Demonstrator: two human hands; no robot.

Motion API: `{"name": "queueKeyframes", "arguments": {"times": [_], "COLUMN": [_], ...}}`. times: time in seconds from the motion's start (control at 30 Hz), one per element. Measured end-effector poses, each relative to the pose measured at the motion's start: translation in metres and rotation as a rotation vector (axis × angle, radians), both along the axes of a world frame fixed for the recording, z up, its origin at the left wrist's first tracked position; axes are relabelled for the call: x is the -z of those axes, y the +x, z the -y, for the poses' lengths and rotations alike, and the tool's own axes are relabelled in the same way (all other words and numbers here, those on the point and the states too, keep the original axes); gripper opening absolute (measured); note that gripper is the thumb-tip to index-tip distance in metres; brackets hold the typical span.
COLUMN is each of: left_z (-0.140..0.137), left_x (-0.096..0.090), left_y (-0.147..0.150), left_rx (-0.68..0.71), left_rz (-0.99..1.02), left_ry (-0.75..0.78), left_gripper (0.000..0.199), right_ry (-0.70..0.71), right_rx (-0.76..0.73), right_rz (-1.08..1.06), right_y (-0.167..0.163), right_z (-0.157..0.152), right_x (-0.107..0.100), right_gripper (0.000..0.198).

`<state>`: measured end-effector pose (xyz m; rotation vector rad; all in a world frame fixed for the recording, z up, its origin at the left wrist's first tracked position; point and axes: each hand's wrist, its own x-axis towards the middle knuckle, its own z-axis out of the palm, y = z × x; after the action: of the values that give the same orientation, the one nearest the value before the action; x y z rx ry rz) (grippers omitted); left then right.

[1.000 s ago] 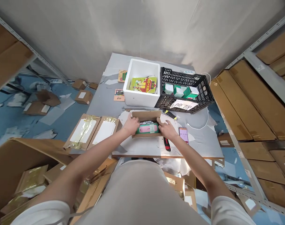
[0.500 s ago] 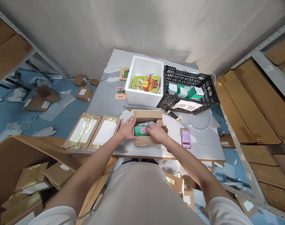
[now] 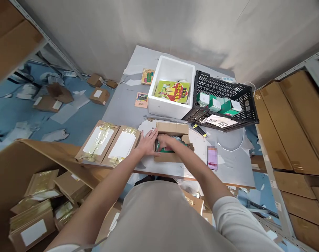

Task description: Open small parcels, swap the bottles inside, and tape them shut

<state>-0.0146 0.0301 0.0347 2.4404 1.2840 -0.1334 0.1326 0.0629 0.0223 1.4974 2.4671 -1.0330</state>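
An open cardboard box (image 3: 172,128) lies on the table in front of me with its flaps folded out. My left hand (image 3: 148,142) is open, its fingers spread against the box's left side. Inside the left end of the box is my right hand (image 3: 164,140), bent downward over a green carton (image 3: 167,150); its fingertips are hidden. The carton shows only in part beneath the hand and wrist. Two taped parcels with white labels, a left one (image 3: 96,142) and a right one (image 3: 123,144), lie beside my left hand.
Behind the box stand a white foam bin (image 3: 168,109) with colourful booklets and a black crate (image 3: 226,84) with green-and-white cartons. A utility knife (image 3: 198,130) and a phone (image 3: 212,158) lie to the right. A large carton (image 3: 44,150) of parcels stands lower left; shelves flank both sides.
My right hand has moved left and deeper into the box, from the carton's right part to its left end. My left hand stays at the box's side. The view has turned slightly left.
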Motion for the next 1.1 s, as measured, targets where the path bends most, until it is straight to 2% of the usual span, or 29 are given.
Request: {"name": "queueKeyframes", "arguments": {"times": [0.07,0.13,0.2,0.27,0.33,0.4,0.5,0.57,0.63,0.73,0.83,0.9,0.93,1.0,1.1], "left_z": [0.0,0.0,0.0,0.0,0.0,-0.001,-0.001,-0.002,-0.007,-0.023,-0.049,-0.067,-0.074,-0.079,-0.054], "left_x": [0.0,0.0,0.0,0.0,0.0,-0.001,0.0,0.001,0.001,0.001,-0.003,-0.01,-0.016,-0.029,-0.049], "left_y": [0.0,0.0,-0.001,-0.001,-0.001,0.001,0.003,0.004,0.007,0.013,0.023,0.029,0.031,0.034,0.033], "left_rx": [-0.005,-0.004,0.0,0.003,0.005,0.01,0.018,0.019,0.014,0.005,0.02,0.044,0.057,0.063,-0.027], "left_rz": [0.002,0.008,0.013,0.013,0.003,-0.01,-0.035,-0.053,-0.072,-0.092,-0.109,-0.111,-0.097,-0.026,0.175], "left_ry": [0.0,0.001,0.003,0.007,0.012,0.016,0.021,0.03,0.047,0.07,0.074,0.079,0.091,0.139,0.239], "left_gripper": [0.129,0.129,0.129,0.128,0.126,0.125,0.125,0.126,0.125,0.121,0.116,0.109,0.103,0.086,0.06], "right_ry": [0.073,0.193,0.311,0.393,0.431,0.441,0.448,0.469,0.528,0.694,0.832,0.823,0.798,0.726,0.594], "right_rx": [-0.078,-0.136,-0.1,-0.002,0.065,0.054,0.005,0.01,0.065,0.213,0.323,0.333,0.33,0.328,0.349], "right_rz": [-0.049,-0.126,-0.186,-0.193,-0.156,-0.117,-0.092,-0.111,-0.171,-0.285,-0.324,-0.299,-0.282,-0.258,-0.247], "right_y": [0.016,0.035,0.057,0.078,0.096,0.109,0.115,0.113,0.113,0.127,0.147,0.154,0.153,0.147,0.131], "right_z": [0.008,0.02,0.034,0.048,0.06,0.068,0.073,0.073,0.076,0.09,0.122,0.148,0.16,0.18,0.19], "right_x": [-0.013,-0.029,-0.044,-0.053,-0.055,-0.053,-0.051,-0.057,-0.075,-0.119,-0.164,-0.176,-0.174,-0.153,-0.097], "right_gripper": [0.085,0.082,0.069,0.055,0.051,0.05,0.043,0.038,0.038,0.041,0.046,0.046,0.046,0.043,0.039]}}
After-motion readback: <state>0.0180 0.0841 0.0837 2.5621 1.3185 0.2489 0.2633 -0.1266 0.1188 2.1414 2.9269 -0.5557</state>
